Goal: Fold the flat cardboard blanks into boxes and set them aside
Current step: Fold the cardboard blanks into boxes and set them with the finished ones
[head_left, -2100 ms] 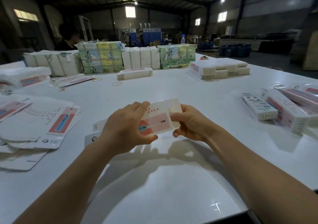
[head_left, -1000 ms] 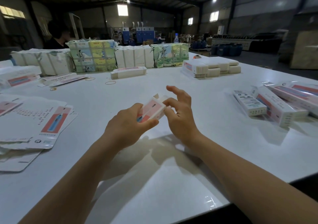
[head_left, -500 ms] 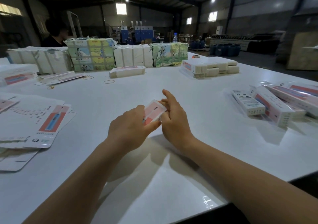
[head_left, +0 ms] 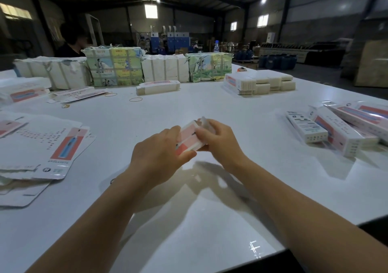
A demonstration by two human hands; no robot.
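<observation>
Two bare forearms — no sleeves, nothing worn — ending in the left hand (head_left: 159, 153) and right hand (head_left: 220, 142)

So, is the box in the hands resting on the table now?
No, both the left hand and right hand hold the box above the table.

flat blanks (head_left: 42, 146) left | folded boxes (head_left: 336, 130) right | table (head_left: 189, 230) beneath

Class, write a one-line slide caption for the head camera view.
Left hand and right hand grip a pink-and-white cardboard box above the white table.
</observation>
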